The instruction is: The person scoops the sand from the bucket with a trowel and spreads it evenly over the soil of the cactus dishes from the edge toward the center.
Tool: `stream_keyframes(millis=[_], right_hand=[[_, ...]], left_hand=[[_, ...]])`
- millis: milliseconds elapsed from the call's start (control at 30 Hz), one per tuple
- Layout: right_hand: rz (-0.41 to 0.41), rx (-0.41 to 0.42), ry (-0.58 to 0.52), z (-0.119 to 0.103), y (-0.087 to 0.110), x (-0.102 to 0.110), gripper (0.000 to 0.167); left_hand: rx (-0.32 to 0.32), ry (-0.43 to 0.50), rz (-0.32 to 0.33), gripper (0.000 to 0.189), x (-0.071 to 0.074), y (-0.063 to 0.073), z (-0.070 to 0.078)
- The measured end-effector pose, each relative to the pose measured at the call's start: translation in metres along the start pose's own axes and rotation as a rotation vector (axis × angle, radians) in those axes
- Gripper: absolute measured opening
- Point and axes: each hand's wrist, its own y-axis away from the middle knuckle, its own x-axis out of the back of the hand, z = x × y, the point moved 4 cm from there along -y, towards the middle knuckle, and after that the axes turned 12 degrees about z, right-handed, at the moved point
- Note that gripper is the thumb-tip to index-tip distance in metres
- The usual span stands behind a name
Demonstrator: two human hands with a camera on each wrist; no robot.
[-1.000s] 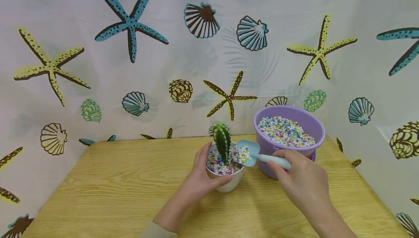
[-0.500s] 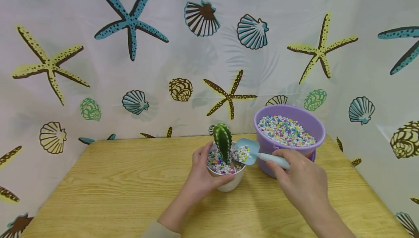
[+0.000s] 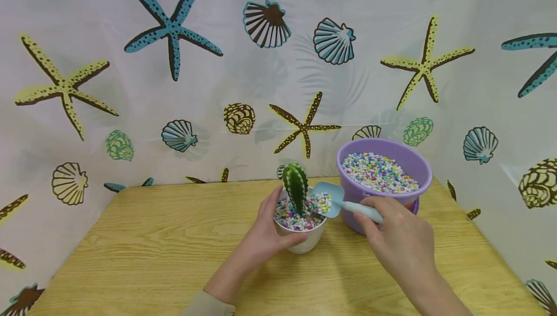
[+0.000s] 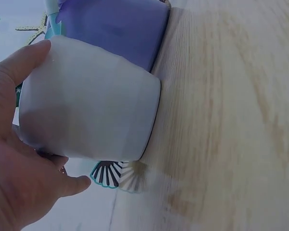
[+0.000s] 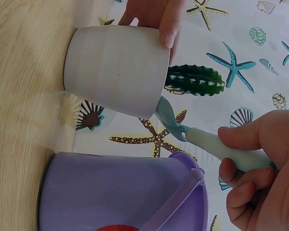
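A white flower pot point(image 3: 304, 243) stands on the wooden table, holding a green cactus point(image 3: 296, 188) amid small multicoloured pebbles point(image 3: 291, 218). My left hand point(image 3: 265, 234) grips the pot, its thumb on the near side and its fingers around the left side. In my right hand point(image 3: 402, 234) is the handle of a light blue toy shovel point(image 3: 363, 209). Pebbles lie on the shovel's blade, which rests at or just over the pot's right rim. In the right wrist view, the blade point(image 5: 167, 118) meets the pot's rim beside the cactus.
Behind the shovel, to the right, stands a purple bucket point(image 3: 361, 185) filled with the same pebbles. The wooden table point(image 3: 165, 238) extends left of the pot. A white curtain point(image 3: 209, 93) printed with starfish and shells hangs behind and along the right side.
The shovel has shifted very slightly left, with pebbles still on its blade. The left hand keeps its grip on the pot.
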Motion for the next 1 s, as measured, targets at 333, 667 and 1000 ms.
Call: stream_keyframes(millis=[333, 667, 1000], right_hand=[[0.041, 0.036, 0.004, 0.000, 0.001, 0.001, 0.025], [0.071, 0.062, 0.014, 0.000, 0.001, 0.000, 0.028], [0.104, 0.092, 0.014, 0.000, 0.001, 0.000, 0.030]], left_hand=[[0.030, 0.035, 0.077, 0.128, -0.007, 0.002, 0.000], [0.016, -0.007, 0.030, 0.126, 0.000, 0.001, -0.001], [0.004, 0.020, 0.064, 0.131, -0.002, -0.001, 0.002]])
